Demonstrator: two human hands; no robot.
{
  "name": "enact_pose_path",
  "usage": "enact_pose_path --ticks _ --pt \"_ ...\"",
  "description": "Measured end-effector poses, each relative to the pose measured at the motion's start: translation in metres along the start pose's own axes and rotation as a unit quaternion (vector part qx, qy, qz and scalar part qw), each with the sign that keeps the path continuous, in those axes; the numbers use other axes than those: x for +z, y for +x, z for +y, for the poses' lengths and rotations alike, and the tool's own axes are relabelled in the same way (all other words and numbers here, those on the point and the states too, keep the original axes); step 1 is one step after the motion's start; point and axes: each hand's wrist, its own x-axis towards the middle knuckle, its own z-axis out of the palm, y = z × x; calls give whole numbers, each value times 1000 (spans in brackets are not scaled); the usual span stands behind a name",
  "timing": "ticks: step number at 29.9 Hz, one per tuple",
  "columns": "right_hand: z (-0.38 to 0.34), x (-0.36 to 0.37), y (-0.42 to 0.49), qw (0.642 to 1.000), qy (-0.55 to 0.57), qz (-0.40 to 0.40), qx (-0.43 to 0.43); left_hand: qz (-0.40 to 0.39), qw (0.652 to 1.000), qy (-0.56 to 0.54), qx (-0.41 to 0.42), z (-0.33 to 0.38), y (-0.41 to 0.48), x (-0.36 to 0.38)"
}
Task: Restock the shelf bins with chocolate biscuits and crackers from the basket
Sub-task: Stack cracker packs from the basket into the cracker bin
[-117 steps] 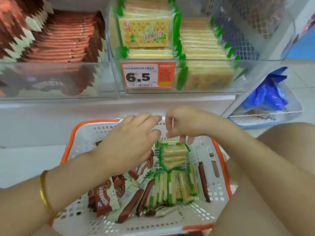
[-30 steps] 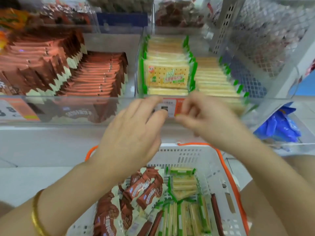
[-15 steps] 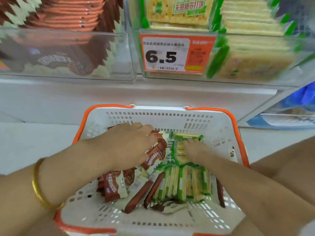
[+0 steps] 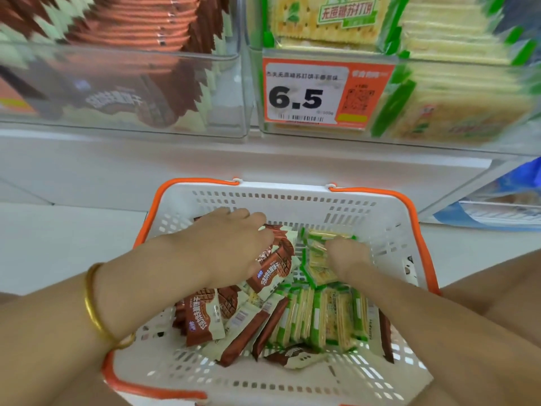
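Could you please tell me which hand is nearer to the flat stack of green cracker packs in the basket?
Right. The right hand is down on that cracker stack; the left hand lies beside it, on the chocolate biscuit packs.

The basket point(image 4: 292, 192) is matt plastic, the shelf bins point(image 4: 146, 83) clear glossy plastic, the biscuit packets point(image 4: 202, 320) probably glossy film.

"Bright in here, and the light is even. Only faint, soft shadows lie inside the basket point(image 4: 292, 197)."

"Yes, though the clear bins point(image 4: 123, 92) carry a pale sheen on their front walls."

"The top is smeared. The cracker packs point(image 4: 456, 92) up right streak sideways, and the price tag point(image 4: 304, 95) is slightly soft."

"And the shelf edge point(image 4: 205, 148) bows toward the corners. Lower down, everything looks sharper."
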Motion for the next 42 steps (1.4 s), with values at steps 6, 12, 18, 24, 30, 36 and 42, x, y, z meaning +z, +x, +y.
enact_pose_path --ticks 6,12,18,24,30,36,42 --pt "-20 -93 -38 747 644 -152 69 39 986 -158 -27 6 1 -9" --pt "-35 -144 -89 551 808 -209 9 157 958 -238 -35 9 -4 -19" --pt "-19 -162 -122 749 662 2 -24 224 825 -513 -75 -14 -45 -70" --pt "-3 -206 -162 728 649 67 -212 268 693 -669 -15 -21 -77 -97" --pt "35 -269 -171 730 603 275 -166 534 670 -513 -53 -24 -70 -104" --pt "45 -306 -138 810 437 383 -83 545 773 -312 -89 -31 -50 -98" --pt "28 -308 -108 837 348 420 -39 541 808 -208 -107 -29 -39 -94"
